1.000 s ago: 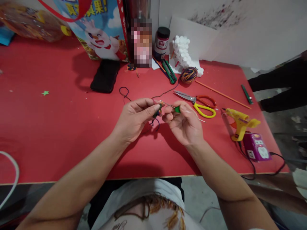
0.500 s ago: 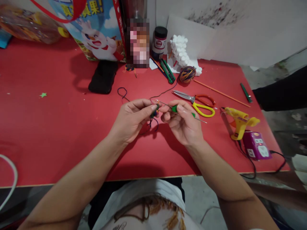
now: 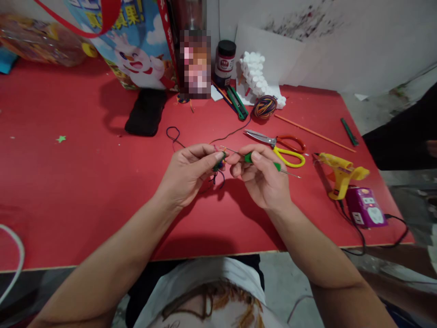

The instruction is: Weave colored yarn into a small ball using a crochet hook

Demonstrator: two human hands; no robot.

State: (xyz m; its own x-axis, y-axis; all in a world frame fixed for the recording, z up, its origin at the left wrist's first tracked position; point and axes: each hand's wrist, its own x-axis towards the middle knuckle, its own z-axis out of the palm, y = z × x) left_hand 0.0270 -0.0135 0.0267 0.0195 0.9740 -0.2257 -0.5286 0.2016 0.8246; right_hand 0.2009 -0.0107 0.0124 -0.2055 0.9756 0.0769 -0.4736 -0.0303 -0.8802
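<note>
My left hand (image 3: 191, 172) pinches a small piece of multicoloured crochet work (image 3: 220, 162), mostly hidden by the fingers, with dark loose ends hanging below it. In my right hand (image 3: 264, 176) is a crochet hook (image 3: 248, 157) with a green handle, its thin metal shaft pointing left to the top of the piece. A second metal end sticks out at the right of the handle. Whether the tip is inside a loop is too small to tell. Dark yarn runs from the left fingers up to a multicoloured yarn ball (image 3: 265, 107).
Right of the hands lie scissors (image 3: 262, 137) with red and yellow handles, an orange stick (image 3: 314, 131), a yellow glue gun (image 3: 337, 168) and a purple power socket (image 3: 367, 207). Behind are a green cutter (image 3: 236, 103), a dark jar (image 3: 225, 64), a black phone (image 3: 146, 112) and a printed bag (image 3: 136, 50).
The hook has shifted slightly, its rear end now reaching further right and lower. My left hand keeps its pinch on the crochet piece. The whole view has tilted a little.
</note>
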